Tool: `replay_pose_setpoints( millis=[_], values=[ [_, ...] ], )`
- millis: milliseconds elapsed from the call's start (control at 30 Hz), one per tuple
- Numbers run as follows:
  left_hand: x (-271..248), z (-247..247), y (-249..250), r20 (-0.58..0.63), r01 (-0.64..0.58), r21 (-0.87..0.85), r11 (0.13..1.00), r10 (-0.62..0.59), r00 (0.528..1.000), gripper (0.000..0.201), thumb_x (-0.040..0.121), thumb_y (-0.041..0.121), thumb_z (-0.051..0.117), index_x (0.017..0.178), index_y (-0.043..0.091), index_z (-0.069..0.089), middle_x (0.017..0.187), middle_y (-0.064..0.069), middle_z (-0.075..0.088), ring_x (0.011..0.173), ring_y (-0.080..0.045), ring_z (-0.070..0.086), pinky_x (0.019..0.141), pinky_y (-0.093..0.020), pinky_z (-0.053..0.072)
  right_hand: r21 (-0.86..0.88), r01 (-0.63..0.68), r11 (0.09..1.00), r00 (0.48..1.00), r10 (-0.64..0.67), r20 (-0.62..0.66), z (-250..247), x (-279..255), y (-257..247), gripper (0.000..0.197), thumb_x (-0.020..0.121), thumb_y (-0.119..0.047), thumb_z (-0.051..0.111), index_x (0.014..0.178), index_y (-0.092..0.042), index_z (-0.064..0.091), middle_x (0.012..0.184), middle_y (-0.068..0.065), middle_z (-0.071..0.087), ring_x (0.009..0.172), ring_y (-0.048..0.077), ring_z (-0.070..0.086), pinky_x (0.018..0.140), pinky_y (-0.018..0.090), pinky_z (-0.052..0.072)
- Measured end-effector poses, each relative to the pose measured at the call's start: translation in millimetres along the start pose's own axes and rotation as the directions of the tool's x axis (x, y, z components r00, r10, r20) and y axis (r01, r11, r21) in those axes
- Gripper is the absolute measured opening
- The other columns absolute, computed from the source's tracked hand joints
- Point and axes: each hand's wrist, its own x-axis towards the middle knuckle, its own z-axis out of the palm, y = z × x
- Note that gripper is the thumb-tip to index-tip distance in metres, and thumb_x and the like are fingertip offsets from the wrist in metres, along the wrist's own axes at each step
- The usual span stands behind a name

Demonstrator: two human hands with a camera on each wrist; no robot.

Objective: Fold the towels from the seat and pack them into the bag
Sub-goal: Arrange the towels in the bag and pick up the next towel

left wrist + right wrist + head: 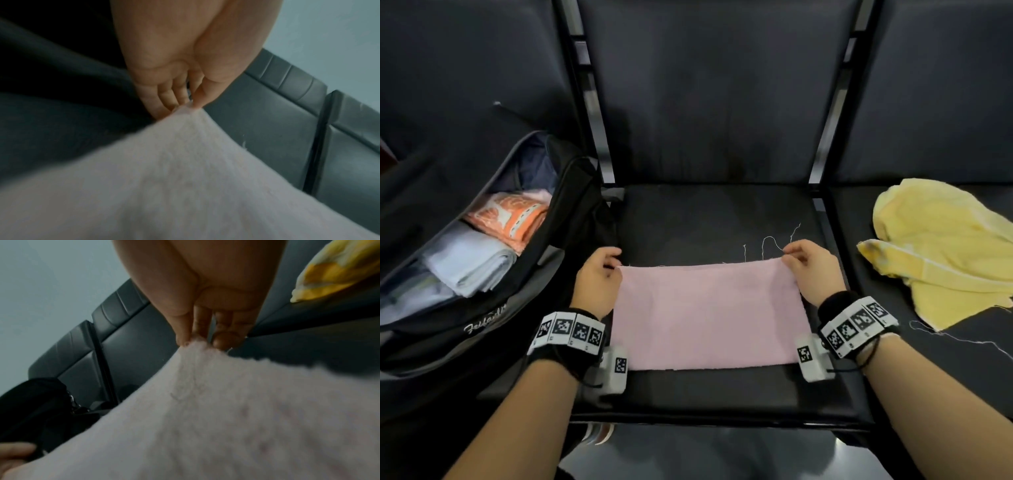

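A pink towel [709, 315] lies folded on the middle black seat [715, 219], loose threads trailing from its far edge. My left hand [616, 263] pinches its far left corner [185, 108] between thumb and fingers. My right hand [789, 253] pinches the far right corner [197, 344] the same way. A crumpled yellow towel [945, 250] lies on the seat to the right. On the left seat an open black bag [482, 329] holds folded towels: an orange patterned one [510, 216] and a pale blue one [469, 257].
Black metal frame bars [825, 144] separate the seats. The dark seat backs rise behind. A long loose thread [962, 339] trails from the yellow towel across the right seat. The seat's front edge [715, 419] runs just below my wrists.
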Motion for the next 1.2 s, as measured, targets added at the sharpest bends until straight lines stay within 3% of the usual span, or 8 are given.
replay_pose_setpoints(
  millis=[100,267,367,533,667,900,1033,1200],
  values=[
    [-9.9,1.6,-10.6,0.011,0.048,0.045,0.998,-0.048,0.999,0.041,0.092,0.006,0.060,0.132,0.016,0.057,0.120,-0.004,0.058,0.099,-0.021,0.062,0.089,-0.031,0.048,-0.097,-0.056,0.994,0.997,0.060,0.045,5.3,-13.2,12.4,0.024,0.090,-0.022,0.065,0.113,-0.017,0.064,0.093,-0.002,0.065,0.087,0.018,0.060,0.081,0.028,0.044],
    [-43.9,-8.6,-20.8,0.086,0.056,0.218,0.974,-0.077,0.993,0.025,0.084,0.002,0.061,0.096,0.024,0.066,0.106,-0.008,0.063,0.098,-0.025,0.062,0.091,-0.034,0.048,-0.191,-0.127,0.973,0.980,0.153,0.128,0.0,-47.2,25.1,0.032,0.088,-0.030,0.067,0.116,-0.017,0.061,0.085,-0.011,0.059,0.084,0.016,0.056,0.076,0.030,0.039],
    [-61.8,-8.9,-20.8,0.166,0.031,0.286,0.958,-0.082,0.983,0.025,0.086,0.001,0.059,0.098,0.021,0.070,0.106,-0.014,0.060,0.093,-0.026,0.060,0.092,-0.037,0.050,-0.196,-0.162,0.967,0.969,0.193,0.153,-1.1,-54.0,18.5,0.025,0.085,-0.026,0.069,0.105,-0.012,0.065,0.091,0.002,0.067,0.086,0.025,0.060,0.074,0.033,0.043],
    [-83.2,-2.3,-12.5,0.166,0.031,0.320,0.947,-0.089,0.982,0.028,0.090,0.005,0.057,0.111,0.013,0.074,0.121,-0.014,0.057,0.107,-0.028,0.060,0.098,-0.030,0.046,-0.006,-0.281,0.960,0.944,0.277,0.179,-9.7,-63.7,19.7,0.021,0.079,-0.005,0.070,0.077,0.014,0.062,0.065,0.011,0.053,0.067,0.024,0.049,0.060,0.033,0.036],
    [-99.1,5.2,-7.8,0.203,0.024,0.322,0.946,-0.094,0.975,0.026,0.087,0.008,0.057,0.099,0.017,0.078,0.111,-0.007,0.067,0.103,-0.023,0.063,0.094,-0.026,0.048,0.161,-0.408,0.899,0.907,0.380,0.180,-35.0,-79.7,39.3,0.025,0.081,-0.001,0.070,0.090,0.020,0.061,0.075,0.012,0.057,0.072,0.022,0.052,0.066,0.034,0.039],
    [-104.1,11.2,1.1,0.187,-0.012,0.349,0.937,-0.057,0.981,0.022,0.088,0.015,0.056,0.083,0.022,0.076,0.103,-0.003,0.062,0.092,-0.023,0.063,0.086,-0.032,0.051,0.407,-0.531,0.743,0.841,0.405,0.359,-58.2,-101.0,27.9,0.014,0.089,-0.003,0.065,0.102,0.000,0.072,0.092,0.015,0.074,0.080,0.027,0.067,0.076,0.035,0.053],
    [-103.7,9.8,9.2,0.154,-0.068,0.179,0.982,0.040,0.987,0.016,0.087,0.011,0.062,0.085,0.019,0.075,0.091,0.000,0.064,0.083,-0.017,0.061,0.076,-0.026,0.046,0.434,-0.429,0.792,0.877,0.251,0.409,-47.4,-105.5,-17.7,0.017,0.089,-0.004,0.063,0.104,-0.004,0.072,0.079,0.007,0.068,0.063,0.015,0.061,0.052,0.024,0.048],
    [-107.6,8.1,20.3,0.299,0.262,-0.309,0.914,-0.169,0.939,0.012,0.095,0.006,0.057,0.093,0.003,0.069,0.085,-0.014,0.069,0.064,-0.022,0.065,0.056,-0.034,0.052,0.391,-0.332,0.859,0.865,0.113,0.488,8.6,-117.3,-91.8,0.018,0.085,-0.002,0.064,0.081,-0.017,0.071,0.068,0.001,0.052,0.056,0.013,0.051,0.046,0.025,0.042]
  ],
)
